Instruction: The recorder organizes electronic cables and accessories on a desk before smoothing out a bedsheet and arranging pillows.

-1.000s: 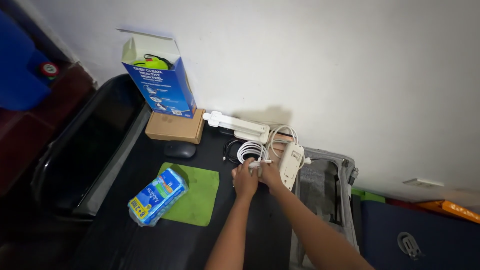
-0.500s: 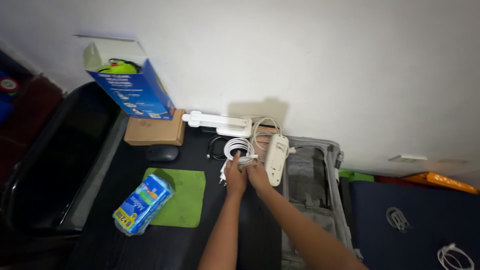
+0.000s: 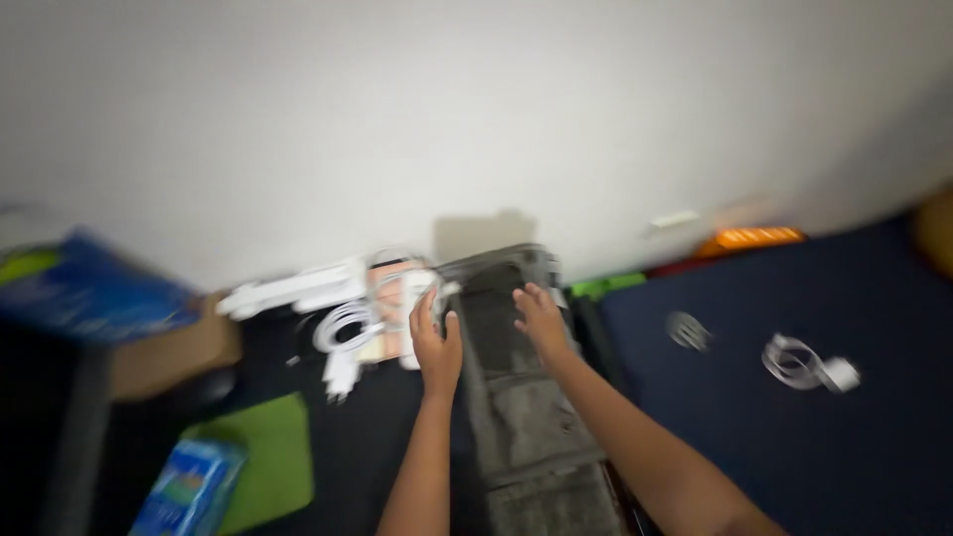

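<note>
1. since the head view is smeared with motion, fine detail is soft; both hands are still readable, up on the top end of a grey fabric suitcase (image 3: 516,397) that stands against the white wall (image 3: 476,109).
2. left hand (image 3: 438,343): set on the case's left edge, fingers up, thumb apart. i cannot tell whether its grip has closed on the edge or just rests there.
3. right hand (image 3: 542,320): fingers spread flat on the upper panel near the top rim. grip is open and holds nothing.
4. just left of the left hand, a white power strip (image 3: 402,303) and a coiled white cable (image 3: 342,328) lie on the black table (image 3: 372,417). neither hand holds them as far as the blur shows.
5. further left on the table: a long white bar-shaped item (image 3: 293,290), a blue carton (image 3: 89,298), a brown cardboard box (image 3: 169,352), a green mat (image 3: 263,462) and a blue wrapped packet (image 3: 189,491).
6. right of the case, a navy surface (image 3: 794,447) carries another white cable bundle (image 3: 806,362), well apart from both hands.
7. step in hand, my read: getting hold of the case's top end, hands placed but no firm hold confirmed.
8. next move calls for a committed grip on both sides of the top edge. the left hand needs to stay clear of the power strip and cable beside it, or they'll get dragged.
</note>
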